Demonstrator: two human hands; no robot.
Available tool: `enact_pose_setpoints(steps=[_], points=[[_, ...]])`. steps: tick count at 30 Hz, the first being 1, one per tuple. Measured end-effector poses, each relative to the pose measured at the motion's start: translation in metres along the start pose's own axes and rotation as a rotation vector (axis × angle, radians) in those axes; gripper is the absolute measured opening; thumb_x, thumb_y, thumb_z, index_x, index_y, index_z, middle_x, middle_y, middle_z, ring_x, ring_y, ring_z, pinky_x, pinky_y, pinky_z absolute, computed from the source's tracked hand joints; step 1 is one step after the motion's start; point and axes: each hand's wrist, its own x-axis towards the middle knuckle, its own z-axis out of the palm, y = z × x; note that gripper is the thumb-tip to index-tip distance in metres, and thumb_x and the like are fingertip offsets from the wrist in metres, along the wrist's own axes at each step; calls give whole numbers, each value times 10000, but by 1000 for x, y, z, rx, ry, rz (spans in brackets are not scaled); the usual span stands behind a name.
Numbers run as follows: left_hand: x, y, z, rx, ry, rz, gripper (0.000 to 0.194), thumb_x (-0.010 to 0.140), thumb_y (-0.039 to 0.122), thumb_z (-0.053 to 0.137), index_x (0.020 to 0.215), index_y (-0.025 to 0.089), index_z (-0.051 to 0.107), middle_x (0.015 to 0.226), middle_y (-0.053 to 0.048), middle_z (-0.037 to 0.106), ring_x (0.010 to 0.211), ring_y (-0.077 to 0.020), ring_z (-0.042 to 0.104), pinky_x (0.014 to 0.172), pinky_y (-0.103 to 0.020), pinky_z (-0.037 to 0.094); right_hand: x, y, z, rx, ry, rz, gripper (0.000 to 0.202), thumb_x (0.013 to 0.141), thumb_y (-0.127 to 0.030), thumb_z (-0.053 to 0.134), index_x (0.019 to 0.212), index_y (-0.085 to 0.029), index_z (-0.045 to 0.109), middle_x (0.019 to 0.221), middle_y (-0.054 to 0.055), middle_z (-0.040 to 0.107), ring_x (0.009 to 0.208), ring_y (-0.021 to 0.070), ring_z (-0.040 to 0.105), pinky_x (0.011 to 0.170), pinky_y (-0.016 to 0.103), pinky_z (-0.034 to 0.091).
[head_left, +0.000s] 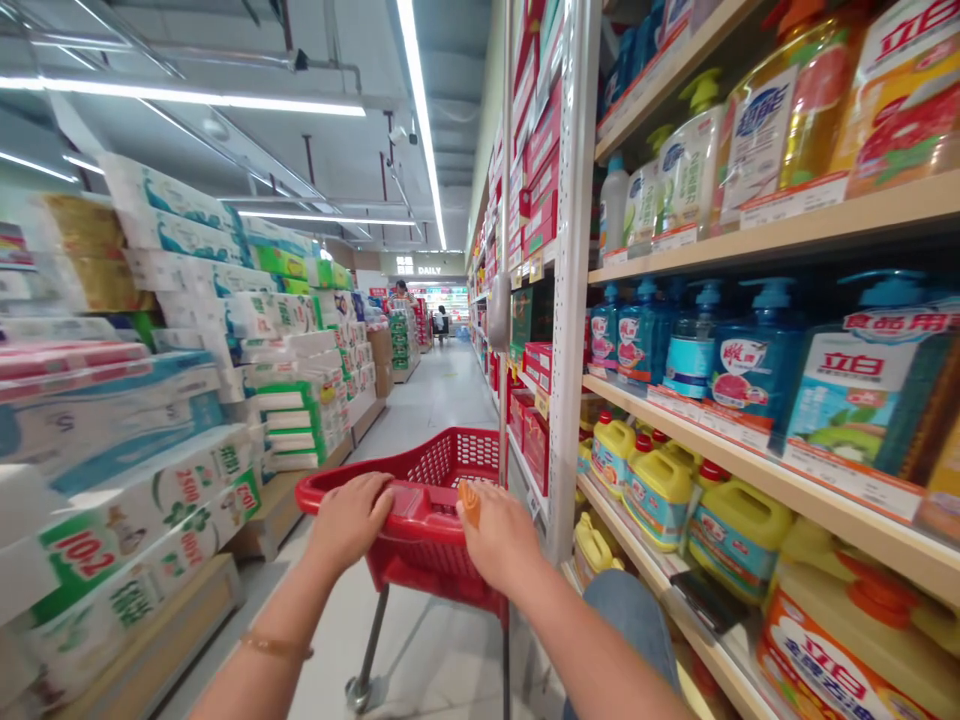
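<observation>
A red plastic shopping cart [427, 505] with a perforated basket stands in front of me, its basket pointing up the aisle. My left hand [351, 515] is closed over the left part of the cart's near edge, with a thin bracelet [276, 648] on that wrist. Over the right part of the same edge my right hand [501, 535] is closed too. A small orange piece [470, 503] shows at its thumb and fingers; I cannot tell what it is. The cart's basket floor is hidden from this angle.
Close on the right, a shelf unit [574, 280] holds pump bottles [761, 340] and yellow jugs [660, 495]. Stacked paper packs [150, 530] line the left on low platforms [165, 640]. The aisle floor [439, 385] runs ahead, with people [440, 322] far off.
</observation>
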Motion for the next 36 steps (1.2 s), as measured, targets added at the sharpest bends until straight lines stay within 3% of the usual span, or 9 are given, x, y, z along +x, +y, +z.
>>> enact_pose_setpoints(steps=[3, 8, 12, 18, 22, 28, 33, 36], points=[[11, 4, 4, 89, 0, -45, 393, 940, 343, 290, 1140, 180, 587, 1196, -108, 638, 1100, -263, 575, 870, -401, 418, 13, -18, 16, -121, -28, 77, 541, 837, -248, 503, 1330, -27, 516, 1378, 202, 516, 1292, 291, 471, 1114, 403, 309], [7, 24, 6, 137, -1, -43, 343, 942, 342, 297, 1056, 207, 591, 1105, -85, 642, 999, -267, 575, 763, -384, 415, 25, -48, 37, -109, -97, -82, 673, 840, -283, 503, 1428, 14, 364, 1499, 219, 333, 1381, 298, 344, 1134, 410, 275], [3, 18, 3, 54, 31, -27, 379, 952, 314, 256, 1074, 233, 606, 1097, -59, 648, 982, -224, 579, 745, -333, 408, 14, -23, 19, -122, -76, -98, 631, 819, -286, 514, 1388, -24, 440, 1435, 207, 447, 1315, 295, 440, 1089, 413, 334], [2, 9, 10, 8, 96, -19, 388, 930, 293, 294, 1109, 243, 635, 1144, -43, 663, 1002, -222, 596, 800, -340, 420, 8, 26, -10, -143, 9, 17, 381, 869, -267, 451, 1169, -113, 630, 1179, 151, 665, 1126, 264, 597, 998, 384, 410], [2, 9, 12, 16, 101, -18, 398, 933, 302, 293, 1128, 235, 633, 1163, -48, 671, 1018, -224, 604, 808, -345, 429, 10, 11, 0, -173, 27, 90, 408, 841, -252, 483, 1188, -83, 618, 1190, 183, 651, 1130, 287, 590, 1007, 409, 397], [8, 6, 10, -17, 13, -3, 423, 938, 297, 278, 1169, 191, 615, 1238, -62, 658, 1095, -210, 610, 900, -333, 442, 5, -33, 33, -115, -34, -173, 689, 802, -267, 532, 1419, 2, 387, 1477, 212, 384, 1374, 305, 349, 1138, 415, 249], [7, 12, 9, -48, 25, -39, 441, 931, 321, 276, 1180, 182, 612, 1240, -74, 654, 1081, -220, 626, 933, -341, 440, 7, -4, 21, -146, 31, -101, 568, 815, -257, 507, 1345, -52, 499, 1378, 177, 525, 1277, 273, 481, 1090, 394, 318], [10, 13, 1, -107, -57, -27, 456, 933, 367, 268, 1181, 220, 622, 1261, -56, 649, 1111, -226, 615, 921, -335, 446, 9, 19, 5, -204, 70, 12, 440, 868, -281, 465, 1241, -83, 586, 1240, 170, 630, 1160, 263, 576, 1014, 387, 387]])
